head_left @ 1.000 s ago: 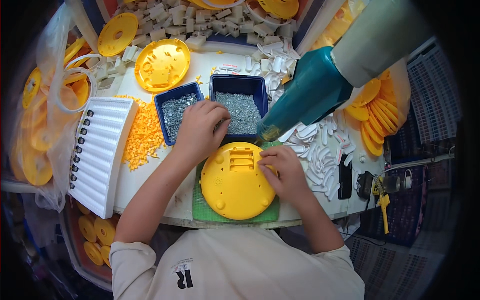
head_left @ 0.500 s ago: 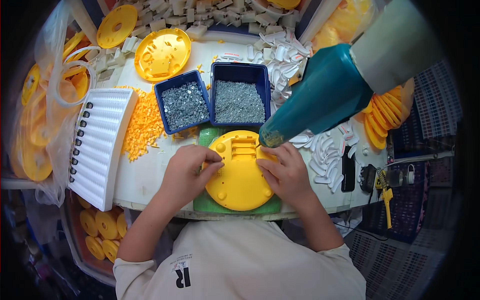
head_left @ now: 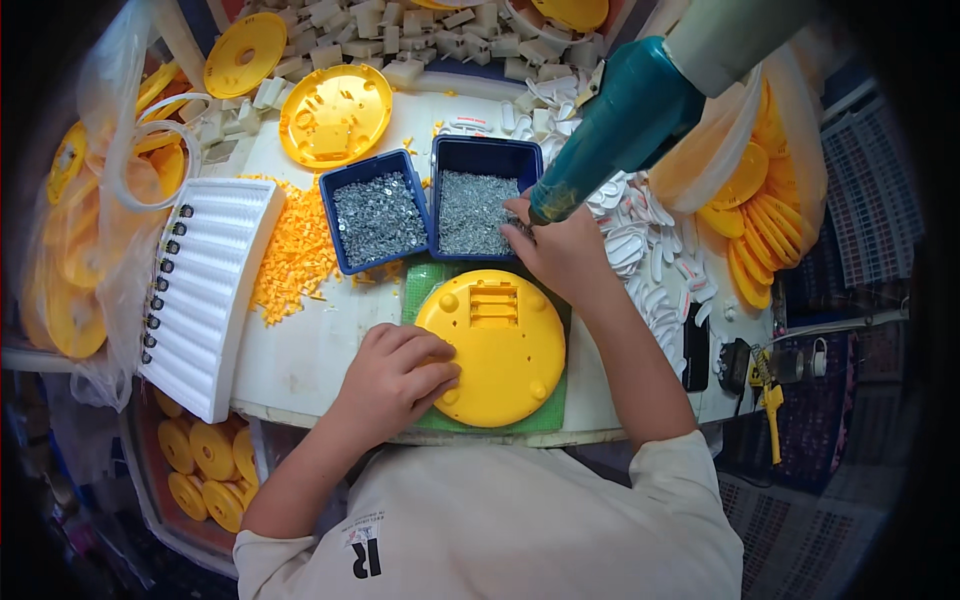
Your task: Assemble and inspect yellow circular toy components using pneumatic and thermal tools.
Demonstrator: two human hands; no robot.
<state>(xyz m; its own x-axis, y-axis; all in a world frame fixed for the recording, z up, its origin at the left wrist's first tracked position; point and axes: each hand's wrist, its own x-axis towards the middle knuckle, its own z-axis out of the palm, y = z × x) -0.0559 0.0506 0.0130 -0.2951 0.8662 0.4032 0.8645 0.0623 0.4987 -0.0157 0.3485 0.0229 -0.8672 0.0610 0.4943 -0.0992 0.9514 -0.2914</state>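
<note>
We have a yellow round casing (head_left: 495,380) at the middle of the table's near edge, on a green mat (head_left: 552,415), its battery recess facing up. Our left hand (head_left: 398,375) rests on its left rim, fingers bent close together; we cannot tell whether they grip. Our right hand (head_left: 570,255) reaches into the right blue bin (head_left: 488,153), thumb and forefinger apart over small metal pieces, partly covered by the teal tool (head_left: 625,115) slanting in from above. The left blue bin (head_left: 362,172) stands just beside it.

Toward the white table's (head_left: 310,375) left edge we see a ridged white tray (head_left: 215,300) and small orange-yellow parts (head_left: 290,265); toward its right edge, white curved pieces (head_left: 640,240). An open yellow disc (head_left: 337,115) lies near the far left corner. Beyond the far edge, pale blocks (head_left: 405,40) are heaped. Below the left edge, yellow wheels (head_left: 212,450) fill a container; past the right edge hang printed sheets (head_left: 865,200).
</note>
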